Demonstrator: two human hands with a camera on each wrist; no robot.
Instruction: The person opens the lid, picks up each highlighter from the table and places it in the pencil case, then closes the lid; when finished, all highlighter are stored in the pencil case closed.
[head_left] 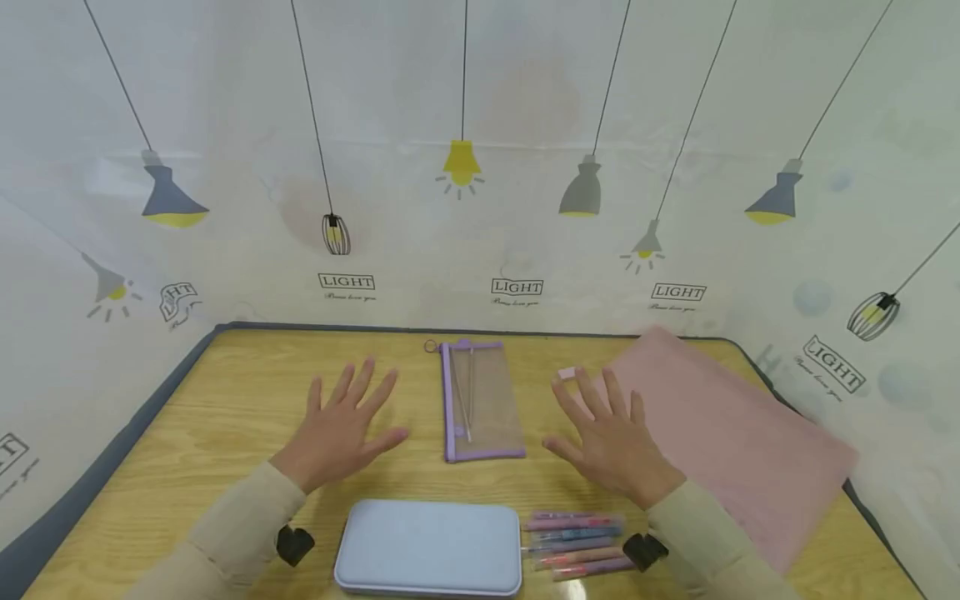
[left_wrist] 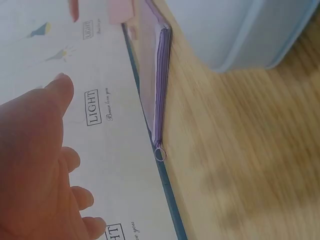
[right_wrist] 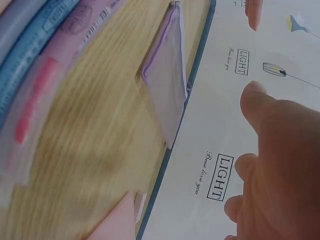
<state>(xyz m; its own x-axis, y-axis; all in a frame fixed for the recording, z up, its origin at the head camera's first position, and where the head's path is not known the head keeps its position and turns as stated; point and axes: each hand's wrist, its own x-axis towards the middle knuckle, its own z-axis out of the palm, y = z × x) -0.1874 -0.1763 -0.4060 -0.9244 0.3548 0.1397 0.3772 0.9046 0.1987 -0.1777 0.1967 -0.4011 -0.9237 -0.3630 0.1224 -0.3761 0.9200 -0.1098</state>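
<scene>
Both hands hover over the table with fingers spread, holding nothing. My left hand is left of a see-through zip pouch with purple edging; my right hand is on its other side, overlapping the corner of a pink sheet in the head view. Two thin sticks show inside the pouch, and a ring hangs from its zip. Nearer the front lies a closed pale blue case. Beside it, several capped pens in pink, blue and purple lie in a row, just below my right wrist.
A small white eraser-like block lies behind my right hand, by the pink sheet. The wooden table has a dark edge at the back and sides. Behind it hangs a pale curtain printed with lamps.
</scene>
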